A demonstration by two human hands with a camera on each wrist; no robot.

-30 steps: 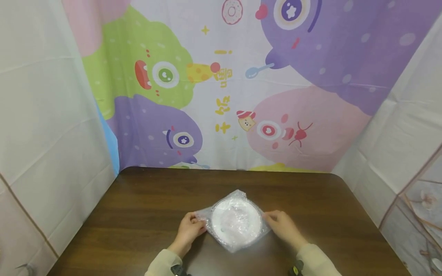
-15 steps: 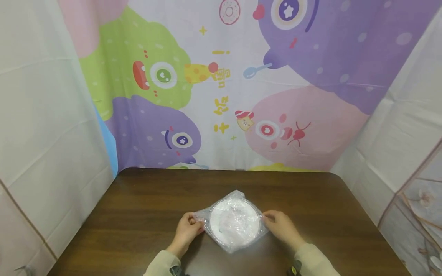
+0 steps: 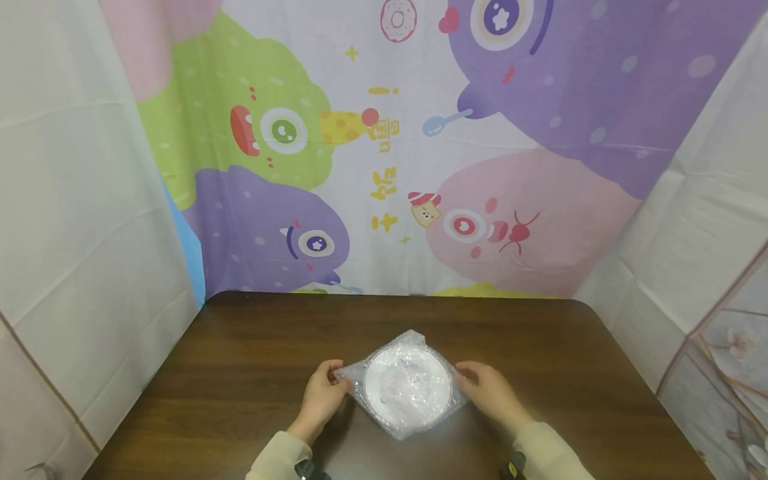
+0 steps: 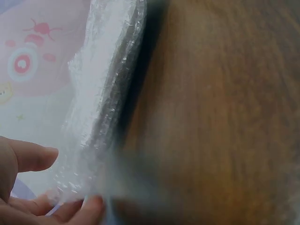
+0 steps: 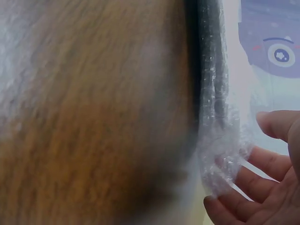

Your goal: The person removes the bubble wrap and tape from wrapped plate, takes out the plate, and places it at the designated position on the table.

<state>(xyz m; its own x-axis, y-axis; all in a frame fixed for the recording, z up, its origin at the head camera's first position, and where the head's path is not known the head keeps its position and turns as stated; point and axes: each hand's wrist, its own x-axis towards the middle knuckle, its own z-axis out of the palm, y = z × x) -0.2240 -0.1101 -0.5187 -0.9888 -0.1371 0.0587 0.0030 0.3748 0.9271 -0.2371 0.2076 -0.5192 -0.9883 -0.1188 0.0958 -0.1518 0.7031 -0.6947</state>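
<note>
A bubble-wrapped round white item, plate-like in outline (image 3: 408, 385), lies flat on the brown table, its wrap folded into pointed corners. At its left corner is my left hand (image 3: 322, 399), the fingers touching the wrap. In the left wrist view the thumb (image 4: 38, 158) stands off from the bubble wrap (image 4: 105, 84). On the other side my right hand (image 3: 493, 395) has its fingertips against the right corner. The right wrist view shows that thumb (image 5: 276, 123) lifted away from the wrap (image 5: 218, 154), fingers loosely spread. What lies inside is blurred by the plastic.
The dark wooden table (image 3: 264, 347) has rounded far corners. Behind it hangs a cloth (image 3: 384, 260) printed with cartoon monsters. Pale cloth panels (image 3: 84, 220) close off both sides.
Both thumbs have loosened from the wrap's corners, which they pinched before. The left hand has shifted slightly up. The wrapped item has stayed nearly in place.
</note>
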